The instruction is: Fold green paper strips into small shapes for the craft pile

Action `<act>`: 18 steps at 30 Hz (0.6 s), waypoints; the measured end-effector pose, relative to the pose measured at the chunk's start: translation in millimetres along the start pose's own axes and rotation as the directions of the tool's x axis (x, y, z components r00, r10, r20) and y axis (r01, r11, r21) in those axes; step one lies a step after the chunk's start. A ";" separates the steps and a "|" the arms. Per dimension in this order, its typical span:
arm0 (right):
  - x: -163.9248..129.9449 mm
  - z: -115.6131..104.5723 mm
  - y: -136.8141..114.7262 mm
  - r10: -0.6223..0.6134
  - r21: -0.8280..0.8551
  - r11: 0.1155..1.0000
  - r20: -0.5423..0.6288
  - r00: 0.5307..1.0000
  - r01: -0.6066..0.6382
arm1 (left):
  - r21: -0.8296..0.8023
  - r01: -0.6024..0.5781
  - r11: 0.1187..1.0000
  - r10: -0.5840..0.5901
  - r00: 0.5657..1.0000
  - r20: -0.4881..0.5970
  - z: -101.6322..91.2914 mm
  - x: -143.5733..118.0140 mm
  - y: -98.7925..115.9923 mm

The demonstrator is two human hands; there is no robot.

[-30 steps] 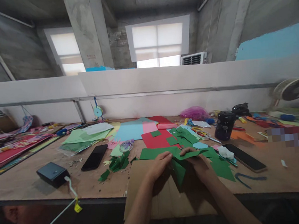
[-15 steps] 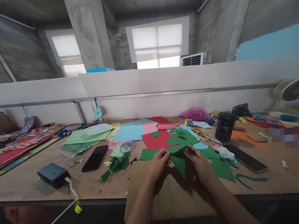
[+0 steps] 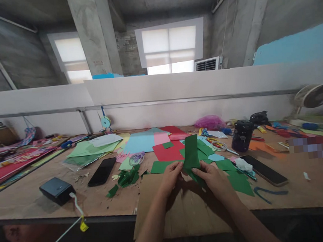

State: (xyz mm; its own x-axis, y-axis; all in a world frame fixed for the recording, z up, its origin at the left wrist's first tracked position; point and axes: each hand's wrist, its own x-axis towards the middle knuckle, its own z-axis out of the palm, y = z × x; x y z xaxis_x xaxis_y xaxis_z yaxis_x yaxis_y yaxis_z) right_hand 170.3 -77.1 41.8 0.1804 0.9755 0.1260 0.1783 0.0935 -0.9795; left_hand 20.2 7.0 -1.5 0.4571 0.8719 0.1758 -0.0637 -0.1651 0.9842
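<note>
A folded piece of green paper stands upright between my hands, with part of it slanting down below the fingers. My left hand pinches its left edge between thumb and fingertips. On the other side, my right hand grips the lower right part, the thumb lying across the front. Beneath both hands lies a brown cardboard sheet. Green paper pieces lie just beyond the cardboard, and a larger green sheet rests beside my right forearm.
Crumpled green scraps and a black phone lie to the left, near a dark box-shaped device with a white cable. On the right are a second phone, a dark cup and a fan. Red paper lies behind.
The green paper, which pointed downward as a triangular flap, now has a strip standing up above my fingers. My right hand has shifted its grip lower, its thumb now on the front.
</note>
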 end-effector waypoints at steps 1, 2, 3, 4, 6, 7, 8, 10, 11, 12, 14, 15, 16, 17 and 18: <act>0.5 0.0 1.0 0.002 0.019 1.000 0.014 1.000 -0.002 | -0.002 0.004 1.000 -0.004 1.000 0.008 -0.5 -0.3 0.6; 0.9 0.0 1.7 0.004 0.037 0.999 0.026 1.000 -0.005 | -0.002 0.007 1.000 -0.007 1.000 0.018 -1.0 -0.4 0.9; 1.3 -0.1 2.4 0.005 0.053 0.999 0.033 0.999 -0.007 | -0.001 0.008 1.000 -0.008 1.000 0.028 -1.7 -0.3 0.8; 1.8 -0.1 3.1 0.006 0.064 0.998 0.040 0.999 -0.008 | 0.003 0.008 1.000 -0.008 0.999 0.038 -2.3 0.0 0.5; 3.2 -0.1 5.5 0.000 0.081 0.997 0.044 0.999 -0.003 | 0.005 0.007 1.000 -0.008 0.998 0.057 -3.4 0.9 -0.7; 4.1 -0.2 7.1 -0.008 0.095 0.995 0.047 0.999 0.003 | 0.004 0.011 1.000 -0.011 0.998 0.066 -3.8 1.4 -1.6; 5.0 -0.2 8.8 -0.015 0.113 0.994 0.056 0.998 0.009 | 0.001 0.017 1.000 -0.017 0.997 0.071 -4.0 2.0 -2.5; 6.7 -0.2 11.8 -0.029 0.151 0.988 0.081 0.996 0.017 | -0.004 0.039 0.999 -0.039 0.997 0.071 -4.0 3.0 -4.3; 7.2 -0.2 12.6 -0.035 0.163 0.986 0.091 0.995 0.020 | -0.005 0.051 0.999 -0.050 0.997 0.066 -3.8 3.4 -5.0; 7.5 -0.3 12.8 -0.038 0.164 0.986 0.092 0.995 0.023 | -0.003 0.059 0.998 -0.058 0.997 0.058 -3.5 3.6 -5.6; 7.3 -0.4 11.4 -0.037 0.132 0.991 0.078 0.996 0.026 | 0.010 0.063 0.998 -0.063 0.997 0.044 -2.7 3.7 -6.0; 7.1 -0.5 10.2 -0.035 0.106 0.994 0.069 0.997 0.028 | 0.019 0.060 0.998 -0.061 0.997 0.037 -2.1 3.6 -5.9; 6.7 -0.6 8.7 -0.034 0.077 0.997 0.062 0.998 0.029 | 0.031 0.056 0.998 -0.057 0.998 0.031 -1.5 3.4 -5.6; 6.4 -0.6 7.4 -0.035 0.052 0.998 0.052 0.998 0.032 | 0.042 0.053 0.998 -0.054 0.998 0.022 -0.8 3.3 -5.2; 6.0 -0.7 6.1 -0.038 0.031 0.999 0.041 0.998 0.036 | 0.051 0.052 0.997 -0.052 0.999 0.011 0.0 3.1 -4.9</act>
State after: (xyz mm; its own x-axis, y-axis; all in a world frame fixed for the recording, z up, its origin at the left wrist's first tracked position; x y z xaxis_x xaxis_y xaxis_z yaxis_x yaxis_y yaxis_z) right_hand 173.1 -70.9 36.8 0.1340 0.9786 0.1563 0.1546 0.1352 -0.9787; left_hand 21.9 10.5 -5.7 0.4691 0.8744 0.1239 0.0056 -0.1432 0.9897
